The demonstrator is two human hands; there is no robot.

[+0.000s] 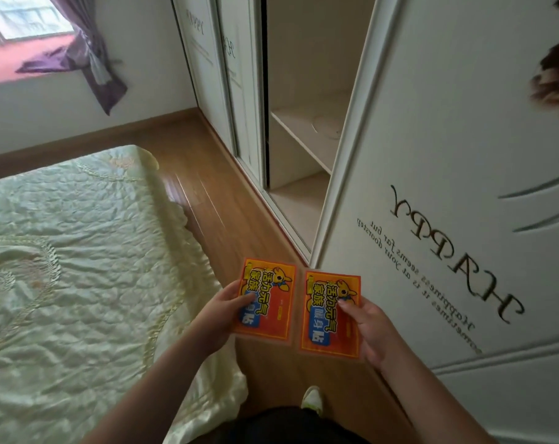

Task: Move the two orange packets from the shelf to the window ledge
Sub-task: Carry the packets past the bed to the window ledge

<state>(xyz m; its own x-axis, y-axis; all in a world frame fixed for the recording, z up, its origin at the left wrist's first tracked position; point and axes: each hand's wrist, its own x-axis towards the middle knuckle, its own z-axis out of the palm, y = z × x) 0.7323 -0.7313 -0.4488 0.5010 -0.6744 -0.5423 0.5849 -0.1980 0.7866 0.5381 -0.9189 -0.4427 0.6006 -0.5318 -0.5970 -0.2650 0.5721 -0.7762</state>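
Two flat orange packets with yellow and blue print are held side by side above the wooden floor. My left hand [222, 315] grips the left orange packet [271, 293] by its left edge. My right hand [366, 331] pinches the right orange packet [326, 325] by its right edge. The wardrobe shelf [307, 133] shows through the open sliding door ahead, pale and bare apart from a faint round mark. The window ledge [18, 64], reddish-pink, lies at the far upper left under the window.
A bed [73, 251] with a pale green quilted cover fills the left. A strip of wooden floor [214, 193] runs between bed and wardrobe. A white wardrobe door [448, 219] with lettering stands close on the right. A purple curtain [89, 56] hangs over the ledge's right end.
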